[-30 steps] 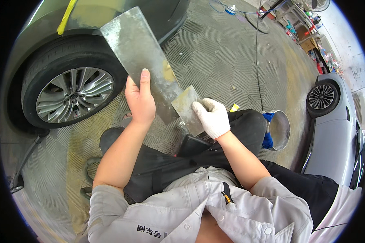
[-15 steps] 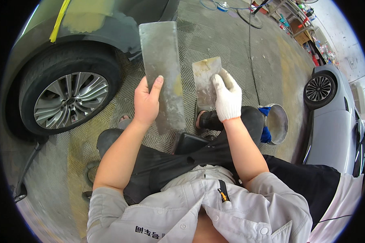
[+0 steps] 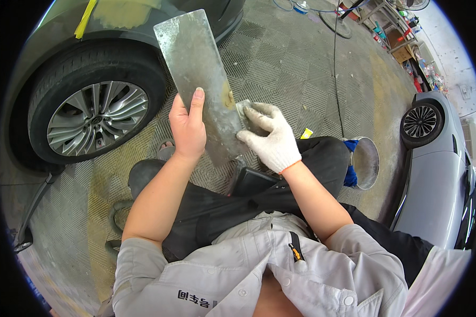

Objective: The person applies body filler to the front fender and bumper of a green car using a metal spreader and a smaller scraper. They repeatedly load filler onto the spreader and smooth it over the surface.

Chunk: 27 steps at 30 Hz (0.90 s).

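A long grey metal mixing plate (image 3: pixel 190 58), smeared and scratched, is gripped low by my bare left hand (image 3: pixel 188 127), thumb flat across its face. The plate tilts with its far end to the left. A small patch of yellowish filler (image 3: pixel 227 99) lies near its right edge. My right hand (image 3: pixel 272 134), in a white knit glove with soiled fingertips, is closed on a filler spreader (image 3: pixel 243 107). That spreader is turned nearly edge-on beside the plate's right edge, and the fingers hide most of it. Whether it touches the plate I cannot tell.
At the left stands a dark car with a wheel (image 3: pixel 98 119), a yellow filler patch (image 3: pixel 124 15) and yellow tape (image 3: pixel 84 20). A round metal bucket (image 3: pixel 367 162) with blue cloth sits by my right knee. Farther right are a silver car (image 3: pixel 431 164) and a cluttered rack (image 3: pixel 391 34).
The plate has tipped left and risen slightly. My right hand has moved left to the plate, turning the spreader from face-on to nearly edge-on. A small yellow thing now shows past my right knee.
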Tool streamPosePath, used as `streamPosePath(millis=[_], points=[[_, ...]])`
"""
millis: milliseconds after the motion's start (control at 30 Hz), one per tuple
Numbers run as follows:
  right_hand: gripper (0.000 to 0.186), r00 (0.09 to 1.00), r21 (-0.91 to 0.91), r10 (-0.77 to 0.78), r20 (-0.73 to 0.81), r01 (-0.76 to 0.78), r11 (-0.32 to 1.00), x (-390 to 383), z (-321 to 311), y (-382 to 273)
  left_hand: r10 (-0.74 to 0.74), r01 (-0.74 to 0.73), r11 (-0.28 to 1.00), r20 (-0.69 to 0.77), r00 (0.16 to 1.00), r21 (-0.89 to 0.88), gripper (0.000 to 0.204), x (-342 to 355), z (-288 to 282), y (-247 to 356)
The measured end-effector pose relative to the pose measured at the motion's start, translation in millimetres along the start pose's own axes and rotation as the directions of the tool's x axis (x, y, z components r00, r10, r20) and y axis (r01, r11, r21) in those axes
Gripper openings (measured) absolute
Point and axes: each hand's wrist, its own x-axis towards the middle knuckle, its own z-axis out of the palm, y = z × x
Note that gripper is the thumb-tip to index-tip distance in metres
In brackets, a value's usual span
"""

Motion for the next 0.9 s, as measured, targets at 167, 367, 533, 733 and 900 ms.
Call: streamPosePath(millis=[167,367,533,733,900], points=[[0.053,0.93,-0.274,-0.263,-0.255,0.191,0.942,11,-13,-10,0.077,-0.081,0.988,0.039,0.996,0.129,0.028,-3,0,1],[0.045,0.897,-0.428,-0.438,-0.056,0.375,0.823,19,-17,-34,0.11,-0.122,0.957,0.062,0.992,0.263,0.03,-4,3,2],[0.059,0.986,-0.057,-0.163,-0.047,0.16,0.985,11,-23,-41,0.064,-0.07,0.977,0.037,0.997,0.203,0.03,-2,1,3],[0.064,0.997,0.031,-0.071,0.007,0.071,0.997,10,0,-19,-0.074,0.068,0.994,-0.059,0.996,-0.087,0.028,2,-2,2],[0.055,0.99,-0.226,-0.116,-0.078,0.096,0.969,14,-9,-7,0.059,-0.057,0.998,-0.063,0.996,0.031,0.03,9,-6,1]])
